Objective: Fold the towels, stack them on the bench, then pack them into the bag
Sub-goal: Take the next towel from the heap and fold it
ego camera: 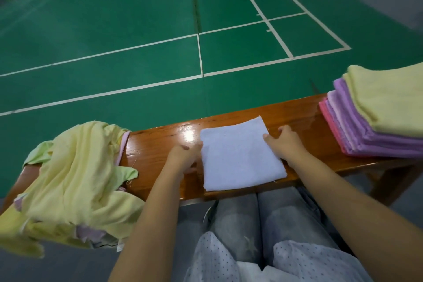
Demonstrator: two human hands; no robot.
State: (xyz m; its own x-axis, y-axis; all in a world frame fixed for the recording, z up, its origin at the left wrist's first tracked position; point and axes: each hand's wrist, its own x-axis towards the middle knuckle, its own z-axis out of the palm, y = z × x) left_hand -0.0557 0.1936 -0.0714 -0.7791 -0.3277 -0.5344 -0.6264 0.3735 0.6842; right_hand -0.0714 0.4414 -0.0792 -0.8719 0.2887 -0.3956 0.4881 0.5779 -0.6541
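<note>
Towel [240, 155], pale blue, folded square, lies between both hands: left hand [183, 155] and right hand [286, 144] each pinch one edge.

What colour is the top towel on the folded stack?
Pale yellow top towel, best seen in the head view.

A folded pale blue towel [242, 155] lies flat mid-desk [160, 146], between a crumpled yellow heap [75, 178] and a neat purple-and-yellow stack [380, 117].
</note>
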